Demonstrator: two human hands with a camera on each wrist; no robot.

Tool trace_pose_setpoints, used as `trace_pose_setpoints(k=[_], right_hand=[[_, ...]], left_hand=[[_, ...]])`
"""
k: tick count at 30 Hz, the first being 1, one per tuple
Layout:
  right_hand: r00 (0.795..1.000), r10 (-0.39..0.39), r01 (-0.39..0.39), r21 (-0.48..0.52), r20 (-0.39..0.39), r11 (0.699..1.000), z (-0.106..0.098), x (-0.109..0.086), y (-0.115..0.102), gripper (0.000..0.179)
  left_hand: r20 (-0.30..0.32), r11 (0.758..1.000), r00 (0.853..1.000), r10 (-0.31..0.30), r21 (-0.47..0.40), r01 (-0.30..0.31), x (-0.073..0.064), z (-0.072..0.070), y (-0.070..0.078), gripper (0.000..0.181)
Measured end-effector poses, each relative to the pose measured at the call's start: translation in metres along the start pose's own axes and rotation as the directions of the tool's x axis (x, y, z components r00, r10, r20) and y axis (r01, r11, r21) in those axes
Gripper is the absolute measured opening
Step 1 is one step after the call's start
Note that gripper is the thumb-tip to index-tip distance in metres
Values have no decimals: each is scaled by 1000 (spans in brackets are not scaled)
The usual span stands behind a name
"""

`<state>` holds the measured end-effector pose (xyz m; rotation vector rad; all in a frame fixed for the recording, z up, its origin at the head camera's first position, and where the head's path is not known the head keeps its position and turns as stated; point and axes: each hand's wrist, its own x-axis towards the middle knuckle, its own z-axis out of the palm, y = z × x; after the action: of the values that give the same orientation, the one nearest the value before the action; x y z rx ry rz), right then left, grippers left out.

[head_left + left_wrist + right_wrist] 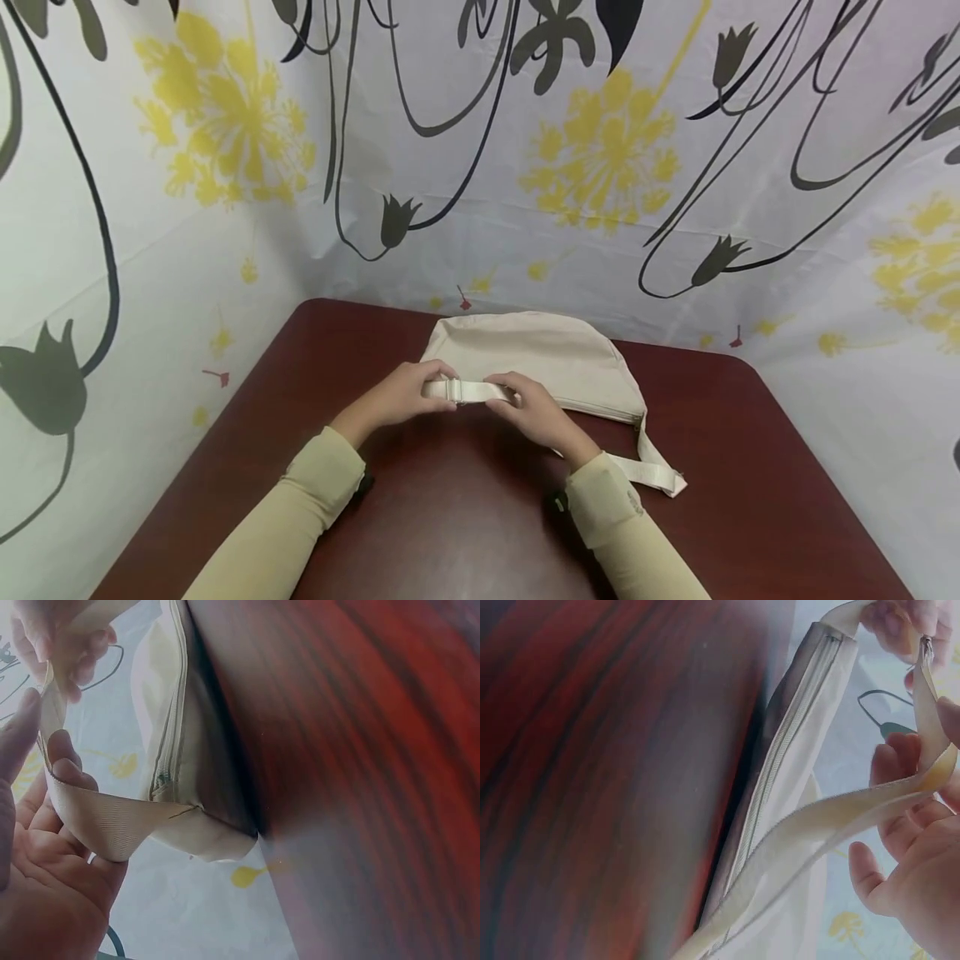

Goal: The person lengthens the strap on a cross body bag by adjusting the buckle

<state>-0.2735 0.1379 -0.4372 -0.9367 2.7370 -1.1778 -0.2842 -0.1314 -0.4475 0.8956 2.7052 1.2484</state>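
A cream fabric bag with a zipper along its front edge lies at the far side of the table. Its webbing strap is stretched between both hands, raised before the bag. My left hand pinches the strap at the left, beside the slider buckle. A short way to the right, my right hand pinches the same strap between thumb and fingers. In the left wrist view the strap loops over the left fingers to the bag's corner. The rest of it hangs off the right hand.
The dark red wooden table has its far edge against a white patterned cloth, which also hangs at both sides. The strap's lower part, with a folded end, lies on the table right of the bag.
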Motion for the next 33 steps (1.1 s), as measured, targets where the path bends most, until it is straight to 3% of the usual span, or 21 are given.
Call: trace_pose_setpoints(k=[11, 33], right_hand=[[997, -76, 76, -27, 3, 997, 1, 2, 1, 32], [999, -32, 33, 58, -23, 998, 12, 4, 1, 23]], left_hand=[[-15, 1000, 1000, -17, -9, 17, -3, 3, 3, 37], [14, 1000, 1000, 28, -7, -28, -2, -3, 5, 37]])
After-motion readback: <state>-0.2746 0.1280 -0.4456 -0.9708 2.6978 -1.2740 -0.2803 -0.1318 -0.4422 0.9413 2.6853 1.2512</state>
